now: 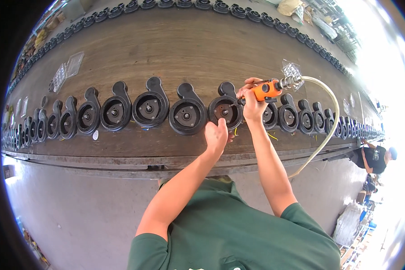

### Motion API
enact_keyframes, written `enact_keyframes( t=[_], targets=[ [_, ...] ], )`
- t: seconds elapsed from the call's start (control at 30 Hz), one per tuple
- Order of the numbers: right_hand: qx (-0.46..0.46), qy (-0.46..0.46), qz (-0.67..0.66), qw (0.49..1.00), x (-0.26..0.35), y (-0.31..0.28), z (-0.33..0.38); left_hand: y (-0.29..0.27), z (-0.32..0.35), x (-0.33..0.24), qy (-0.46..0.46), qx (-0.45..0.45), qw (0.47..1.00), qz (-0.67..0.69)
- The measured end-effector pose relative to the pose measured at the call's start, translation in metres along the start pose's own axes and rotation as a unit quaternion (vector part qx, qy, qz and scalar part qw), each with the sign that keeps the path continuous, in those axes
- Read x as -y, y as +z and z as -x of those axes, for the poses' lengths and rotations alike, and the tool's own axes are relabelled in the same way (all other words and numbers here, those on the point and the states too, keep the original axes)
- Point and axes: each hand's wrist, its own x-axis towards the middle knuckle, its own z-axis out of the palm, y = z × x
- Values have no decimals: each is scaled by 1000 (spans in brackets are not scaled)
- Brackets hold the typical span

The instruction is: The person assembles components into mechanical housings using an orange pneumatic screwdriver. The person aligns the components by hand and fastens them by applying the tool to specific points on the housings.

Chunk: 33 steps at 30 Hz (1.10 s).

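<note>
My right hand (253, 100) is wrapped round an orange pneumatic screwdriver (266, 90), which lies on its side with its dark tip toward a round black housing (213, 111). A clear air hose (334, 101) runs from the tool's metal fitting and curves down to the right. My left hand (217, 135) grips the near rim of that same housing, thumb on top and fingers partly hidden below it. Inside the housing sits a dark round plate with a central shaft. Whether the tool's tip touches the plate I cannot tell.
More black housings (150, 108) stand in a long row along the near edge of the wooden table (180, 49), with another row (220, 8) at the far edge. Clear plastic trays (66, 71) lie on the tabletop. At the far right is another person (374, 157).
</note>
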Motion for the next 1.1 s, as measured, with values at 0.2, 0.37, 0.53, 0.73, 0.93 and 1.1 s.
enact_keyframes(
  t=[0.2,0.37,0.53,0.73,0.93,1.1],
  targets=[
    [-12,11,-25,1000,-4,-2,-1,-4,3,-7,-15,21,1000,12],
    [24,18,11,1000,-5,-2,1,-3,5,-8,-4,27,1000,16],
    [61,33,-4,998,-13,-2,8,-2,3,-6,-8,18,1000,14],
    [0,20,-57,998,-13,3,1,-1,2,-5,-11,17,999,32],
    [33,3,2,999,-12,3,2,-1,1,-6,0,18,1000,19],
    [37,-7,65,997,-3,1,16,-3,6,-12,-3,10,999,36]
  ],
)
